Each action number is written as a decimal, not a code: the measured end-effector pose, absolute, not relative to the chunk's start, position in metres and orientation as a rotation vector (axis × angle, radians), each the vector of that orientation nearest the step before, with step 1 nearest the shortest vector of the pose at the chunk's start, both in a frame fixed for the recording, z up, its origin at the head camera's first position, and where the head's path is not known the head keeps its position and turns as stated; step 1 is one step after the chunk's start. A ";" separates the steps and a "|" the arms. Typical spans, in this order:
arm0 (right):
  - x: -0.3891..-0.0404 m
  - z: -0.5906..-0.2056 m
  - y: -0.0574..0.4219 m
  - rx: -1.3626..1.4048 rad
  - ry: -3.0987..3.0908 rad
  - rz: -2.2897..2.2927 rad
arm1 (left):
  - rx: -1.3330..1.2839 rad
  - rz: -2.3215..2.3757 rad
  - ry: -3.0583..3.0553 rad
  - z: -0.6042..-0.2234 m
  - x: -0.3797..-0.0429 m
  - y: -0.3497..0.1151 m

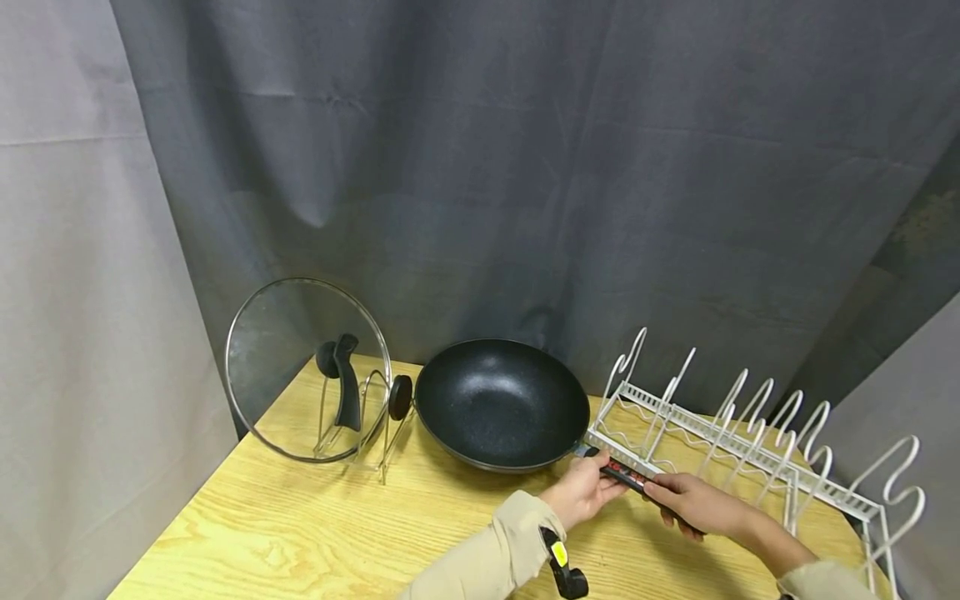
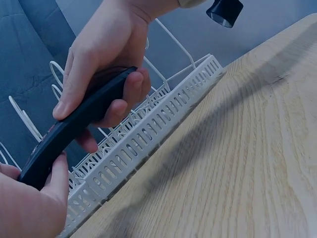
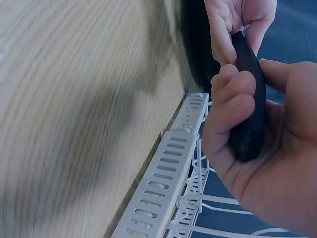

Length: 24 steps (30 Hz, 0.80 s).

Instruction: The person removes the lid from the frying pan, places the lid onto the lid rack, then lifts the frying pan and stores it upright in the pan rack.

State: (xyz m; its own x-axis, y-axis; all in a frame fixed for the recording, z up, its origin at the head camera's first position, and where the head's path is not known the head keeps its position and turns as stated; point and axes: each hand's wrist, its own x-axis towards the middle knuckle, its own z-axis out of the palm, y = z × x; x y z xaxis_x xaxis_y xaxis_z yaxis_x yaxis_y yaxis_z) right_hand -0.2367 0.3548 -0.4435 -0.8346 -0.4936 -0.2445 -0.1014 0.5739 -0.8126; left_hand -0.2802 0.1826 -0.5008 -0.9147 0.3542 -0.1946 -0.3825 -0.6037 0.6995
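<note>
Both left hand and right hand are clamped round the pan's handle. By a sideways swing, the rack beside it could be knocked.

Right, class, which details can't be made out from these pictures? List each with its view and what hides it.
- Head: the underside of the pan, hidden by its own bowl.
- Head: part of the handle, covered by the right grip; its red print is too small to read.
- Left wrist: part of the left grip, cut off by the left and bottom edges.
- Right wrist: the rest of the white rack, cut off by the bottom edge.
</note>
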 end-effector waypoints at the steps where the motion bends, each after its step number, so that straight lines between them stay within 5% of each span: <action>1: -0.236 -0.444 0.354 -0.475 2.357 -1.178 | -0.046 2.490 1.105 -0.501 -0.280 0.182; 24: -0.215 -0.445 0.332 -0.412 2.262 -1.289 | -0.031 2.396 1.114 -0.499 -0.270 0.158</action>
State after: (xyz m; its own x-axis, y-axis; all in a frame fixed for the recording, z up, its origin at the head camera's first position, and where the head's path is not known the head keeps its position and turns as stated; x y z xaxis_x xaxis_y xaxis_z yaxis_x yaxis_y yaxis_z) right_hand -0.2152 0.3323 -0.4450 -0.8291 -0.4885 -0.2722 -0.0147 0.5055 -0.8627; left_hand -0.2704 0.1581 -0.4994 -0.8779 0.4247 -0.2214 -0.4430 -0.5444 0.7123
